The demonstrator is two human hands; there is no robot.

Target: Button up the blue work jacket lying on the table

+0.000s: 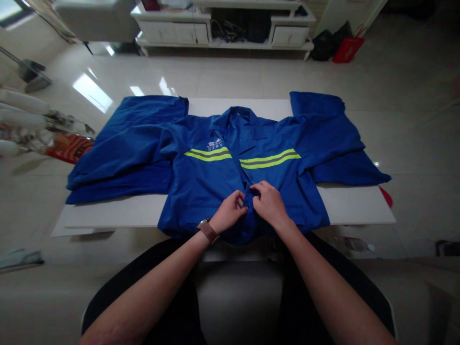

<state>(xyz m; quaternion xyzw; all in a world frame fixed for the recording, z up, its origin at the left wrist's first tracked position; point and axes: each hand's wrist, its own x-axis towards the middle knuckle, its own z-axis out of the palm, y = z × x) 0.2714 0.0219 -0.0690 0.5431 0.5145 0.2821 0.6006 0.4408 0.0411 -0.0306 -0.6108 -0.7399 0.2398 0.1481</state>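
Note:
A blue work jacket (212, 184) lies front side up, its collar at the far side and its lower end hanging over the near edge of a white table (359, 208). Yellow and grey reflective strips cross its chest, and white print sits above the left one. At the front opening, my left hand (232, 209) is closed on the jacket's edge, a watch on that wrist. Just to the right, my right hand (268, 201) pinches the other front edge. A button shows between the hands; the fingertips partly hide the cloth there.
More folded blue cloth (143, 108) lies at the table's left, and another folded blue piece (319, 103) at its right. A white cabinet (172, 33) stands across the floor, with a red bag (348, 49) beside it. A plastic bottle (355, 244) is low at right.

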